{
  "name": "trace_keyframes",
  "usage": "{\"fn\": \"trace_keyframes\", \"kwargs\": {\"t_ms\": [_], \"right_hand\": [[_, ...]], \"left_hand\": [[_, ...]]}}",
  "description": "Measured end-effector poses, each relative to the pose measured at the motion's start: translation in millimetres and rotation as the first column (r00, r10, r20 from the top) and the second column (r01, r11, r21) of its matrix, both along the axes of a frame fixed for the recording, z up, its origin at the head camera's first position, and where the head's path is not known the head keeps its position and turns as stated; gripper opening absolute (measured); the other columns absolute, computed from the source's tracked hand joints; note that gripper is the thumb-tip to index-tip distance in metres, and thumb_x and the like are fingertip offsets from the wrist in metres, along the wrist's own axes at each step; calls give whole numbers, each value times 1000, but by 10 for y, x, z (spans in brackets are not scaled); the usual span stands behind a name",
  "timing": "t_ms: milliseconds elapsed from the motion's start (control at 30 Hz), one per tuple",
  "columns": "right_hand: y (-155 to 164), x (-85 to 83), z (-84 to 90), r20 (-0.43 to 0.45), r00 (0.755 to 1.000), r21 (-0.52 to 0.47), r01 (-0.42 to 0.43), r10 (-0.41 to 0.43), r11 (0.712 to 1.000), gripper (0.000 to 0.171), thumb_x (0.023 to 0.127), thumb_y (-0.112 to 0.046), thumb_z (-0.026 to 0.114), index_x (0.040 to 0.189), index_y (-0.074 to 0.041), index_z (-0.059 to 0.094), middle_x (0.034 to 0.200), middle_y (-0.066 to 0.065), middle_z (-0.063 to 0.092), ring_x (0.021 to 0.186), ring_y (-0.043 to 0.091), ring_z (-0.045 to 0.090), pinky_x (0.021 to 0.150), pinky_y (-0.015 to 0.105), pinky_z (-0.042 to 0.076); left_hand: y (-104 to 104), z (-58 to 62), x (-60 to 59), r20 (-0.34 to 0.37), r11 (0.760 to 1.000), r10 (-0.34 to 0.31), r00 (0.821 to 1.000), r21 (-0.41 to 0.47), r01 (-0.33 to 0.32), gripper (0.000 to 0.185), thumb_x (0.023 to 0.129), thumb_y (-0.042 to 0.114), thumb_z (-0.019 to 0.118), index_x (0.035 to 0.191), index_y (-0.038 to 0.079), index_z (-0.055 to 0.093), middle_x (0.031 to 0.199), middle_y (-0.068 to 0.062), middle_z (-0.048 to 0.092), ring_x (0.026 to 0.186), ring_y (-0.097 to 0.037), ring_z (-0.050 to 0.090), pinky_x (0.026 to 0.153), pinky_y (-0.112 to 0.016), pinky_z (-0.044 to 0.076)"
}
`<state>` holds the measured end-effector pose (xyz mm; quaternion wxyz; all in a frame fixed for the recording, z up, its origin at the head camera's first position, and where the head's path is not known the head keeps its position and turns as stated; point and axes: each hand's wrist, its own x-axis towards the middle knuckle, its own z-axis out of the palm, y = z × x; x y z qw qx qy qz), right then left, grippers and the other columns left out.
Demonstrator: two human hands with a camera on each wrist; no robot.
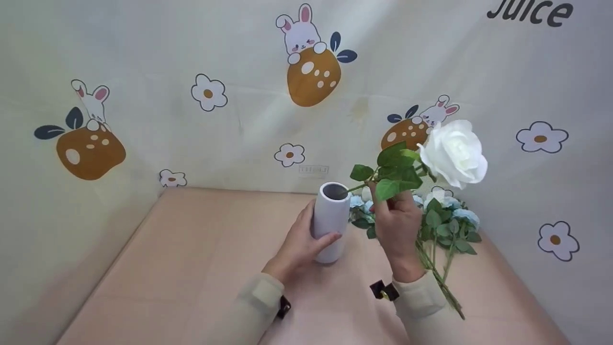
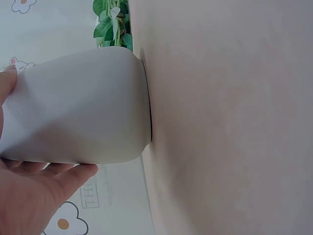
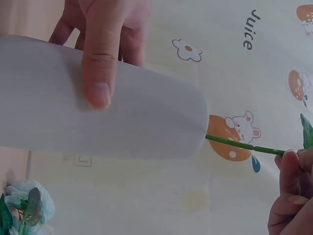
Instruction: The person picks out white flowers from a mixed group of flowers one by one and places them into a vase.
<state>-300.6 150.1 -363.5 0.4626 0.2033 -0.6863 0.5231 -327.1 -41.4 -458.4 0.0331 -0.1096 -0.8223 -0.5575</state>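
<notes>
A white vase (image 1: 330,223) stands upright on the table, and my left hand (image 1: 302,239) grips it around its body, thumb across the front. In the left wrist view the base of the vase (image 2: 88,105) meets the tabletop. My right hand (image 1: 398,225) pinches the green stem of a white rose (image 1: 455,153). The lower end of the stem (image 3: 244,145) reaches into the vase's mouth, and its tip is hidden inside. Green leaves (image 1: 395,172) sit between the fingers and the bloom, which leans out to the right.
Several light blue and white artificial flowers (image 1: 464,218) with green leaves lie on the table's right side, their stems (image 1: 448,287) pointing toward me. Behind the pink-beige table (image 1: 191,249) hangs a pale backdrop (image 1: 239,120) printed with rabbits and flowers.
</notes>
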Motion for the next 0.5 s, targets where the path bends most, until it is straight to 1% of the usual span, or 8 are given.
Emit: {"fn": "trace_keyframes", "kwargs": {"t_ms": [33,100,167,267,333,433,500], "right_hand": [[-10,-15,-21,15,1000,8,-10,10,1000,7,101,-2,77,106,1,75,66,8,65,56,9,59,51,16,46],[-28,-33,-52,54,998,18,-21,20,1000,8,103,-6,76,111,-2,75,68,4,66,57,11,57,52,17,46],[-37,-55,-83,98,995,28,-31,29,999,11,105,-9,74,115,-6,76,77,3,74,59,10,56,54,18,46],[-47,-81,-119,159,986,30,-50,45,998,14,106,-13,74,120,-9,76,91,6,81,63,8,57,55,18,45],[-58,-107,-139,191,980,31,-68,61,997,15,106,-15,74,120,-9,75,101,13,83,64,8,58,57,19,49],[-85,-147,-162,231,971,37,-79,69,996,16,106,-19,76,118,-9,75,101,14,83,64,9,59,57,20,51],[-111,-175,-173,247,967,42,-75,63,996,15,105,-21,77,116,-10,76,100,13,84,65,10,60,57,20,52]], "left_hand": [[0,1,1,7,1000,2,1000,4,-2,108,95,44,87,177,28,19,173,-7,40,156,-35,48,128,-66,40],[-1,6,6,17,1000,6,1000,6,-6,108,94,45,87,177,29,19,174,-7,40,156,-35,48,129,-66,39],[-1,7,7,21,1000,6,1000,10,-7,108,94,45,87,176,29,19,174,-6,40,156,-35,47,129,-66,39],[-3,9,12,14,1000,6,1000,10,-6,108,94,44,88,176,29,20,173,-6,41,155,-35,49,128,-66,40],[-5,0,5,-10,1000,0,1000,15,1,106,94,43,89,176,27,23,170,-7,44,153,-34,50,127,-65,42],[-12,-17,-7,-56,1000,-8,998,20,9,103,94,42,89,174,24,27,167,-8,47,150,-33,53,126,-62,44],[-13,-30,-12,-84,1000,-13,996,18,14,101,94,41,89,173,22,28,165,-9,48,149,-33,54,126,-60,45]]}}
